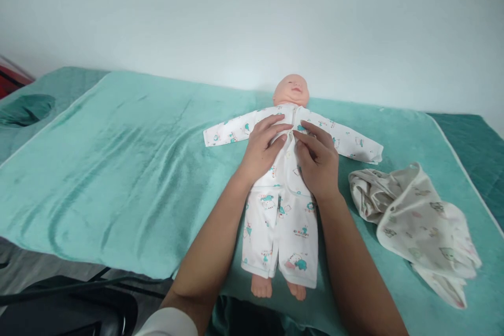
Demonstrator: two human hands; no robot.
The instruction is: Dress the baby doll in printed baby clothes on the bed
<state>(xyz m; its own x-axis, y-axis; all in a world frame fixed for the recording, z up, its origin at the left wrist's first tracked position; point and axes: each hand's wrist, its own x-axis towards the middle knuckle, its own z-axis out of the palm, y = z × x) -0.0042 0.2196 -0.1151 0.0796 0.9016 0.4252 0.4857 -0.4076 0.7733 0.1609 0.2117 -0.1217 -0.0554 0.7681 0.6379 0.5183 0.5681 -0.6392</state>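
Observation:
A baby doll (292, 90) lies on its back, face up, dressed in a white printed long-sleeved top (298, 172) and matching pants (298, 241). The sleeves stretch out to both sides, and its bare feet show below the pant legs. On the chest, my left hand (264, 148) pinches the left side of the front opening with thumb and index finger. My right hand (319, 156) grips the opposite edge, its fingertips almost meeting the left ones at a button. Lower buttons show down the front; my fingers partly cover the upper chest.
Crumpled on the right is a cream printed baby garment (427, 220). A smooth turquoise blanket (129, 168) covers the bed, with darker green bedding at both ends. Behind stands a white wall (236, 21). A black chair (71, 304) is at the lower left.

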